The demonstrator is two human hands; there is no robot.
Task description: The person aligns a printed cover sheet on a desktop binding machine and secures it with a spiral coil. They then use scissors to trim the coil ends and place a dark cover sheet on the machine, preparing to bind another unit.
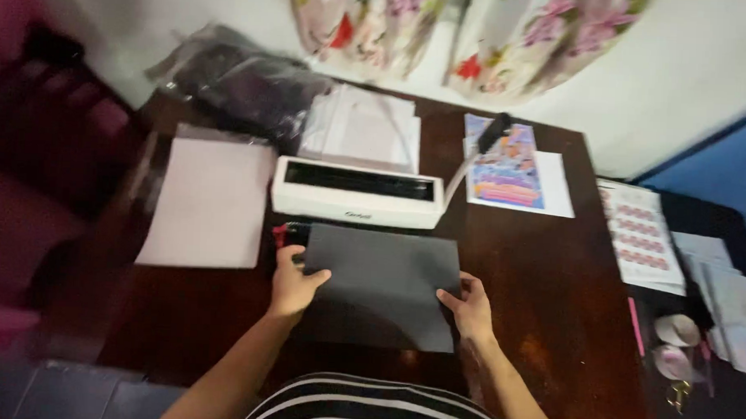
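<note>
A dark grey sheet (pixel 383 284) lies flat on the brown wooden table (pixel 536 281), just in front of a white, long machine (pixel 357 192) with a dark slot. My left hand (pixel 292 283) grips the sheet's left edge, thumb on top. At the sheet's right edge, my right hand (pixel 471 306) pinches it the same way. A small red and black object (pixel 285 231) peeks out by the sheet's far left corner.
A pale pink sheet (pixel 208 200) lies left of the machine. Behind it are a stack of papers (pixel 363 126) and dark plastic bags (pixel 245 81). A colourful printed card (pixel 507 165) and a handle (pixel 491 131) sit to the right. Sticker sheets (pixel 641 235) and tape rolls (pixel 674 331) lie far right.
</note>
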